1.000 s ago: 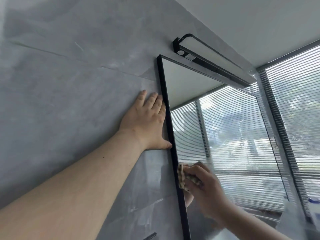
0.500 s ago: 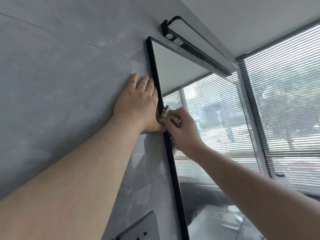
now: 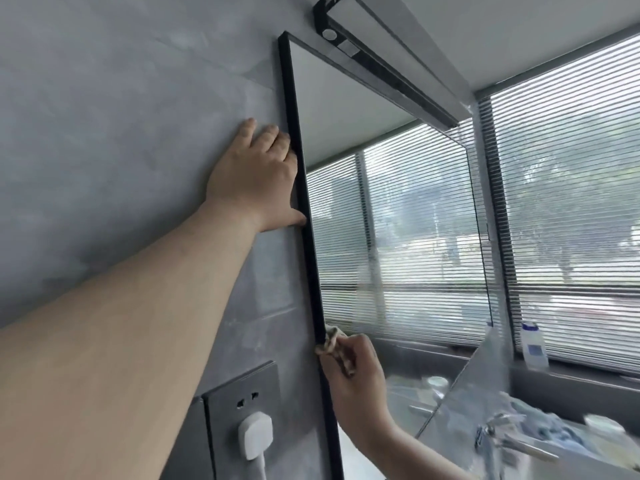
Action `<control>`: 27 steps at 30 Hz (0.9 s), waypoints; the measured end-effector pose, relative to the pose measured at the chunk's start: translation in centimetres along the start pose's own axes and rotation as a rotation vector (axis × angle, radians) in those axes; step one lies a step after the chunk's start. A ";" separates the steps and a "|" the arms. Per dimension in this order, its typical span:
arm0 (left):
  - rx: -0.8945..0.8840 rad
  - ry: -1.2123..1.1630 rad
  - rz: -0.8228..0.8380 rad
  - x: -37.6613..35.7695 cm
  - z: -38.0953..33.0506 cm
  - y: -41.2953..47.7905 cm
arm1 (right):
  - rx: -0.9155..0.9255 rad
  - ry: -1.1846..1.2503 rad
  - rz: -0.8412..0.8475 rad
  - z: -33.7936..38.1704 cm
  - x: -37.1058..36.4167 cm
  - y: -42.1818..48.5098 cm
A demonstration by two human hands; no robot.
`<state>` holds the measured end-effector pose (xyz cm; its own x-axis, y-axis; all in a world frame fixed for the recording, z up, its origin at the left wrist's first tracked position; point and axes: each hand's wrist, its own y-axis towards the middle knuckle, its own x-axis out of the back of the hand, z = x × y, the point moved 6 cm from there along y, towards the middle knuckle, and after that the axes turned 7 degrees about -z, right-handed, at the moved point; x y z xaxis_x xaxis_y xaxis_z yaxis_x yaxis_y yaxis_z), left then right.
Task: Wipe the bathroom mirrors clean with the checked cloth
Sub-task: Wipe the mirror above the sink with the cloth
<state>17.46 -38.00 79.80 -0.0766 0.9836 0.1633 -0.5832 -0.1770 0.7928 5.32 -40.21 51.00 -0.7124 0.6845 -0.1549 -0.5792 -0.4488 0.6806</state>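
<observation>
A black-framed mirror hangs on the grey tiled wall and reflects window blinds. My left hand lies flat on the wall, fingers straight, its thumb and forefinger side touching the mirror's left frame edge. Lower down, my right hand grips the bunched checked cloth and holds it against the left frame edge of the mirror. Most of the cloth is hidden inside my fist.
A black light bar is fixed above the mirror. A wall socket with a white plug sits below my left arm. A white bottle stands on the window sill at right, and a tap shows at lower right.
My right hand has slid the cloth down the mirror's left frame edge, from beside my left hand to well below it. My left hand has stayed on the wall.
</observation>
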 end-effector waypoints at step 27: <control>0.018 0.093 0.212 -2.7 -7.6 -9.5 | 0.001 -0.080 0.147 -3.5 1.6 -5.7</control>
<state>17.06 -38.67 67.38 -0.2707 0.9230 0.2735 -0.5313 -0.3802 0.7571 6.08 -38.64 44.38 -0.7556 0.6550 0.0045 -0.4702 -0.5471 0.6925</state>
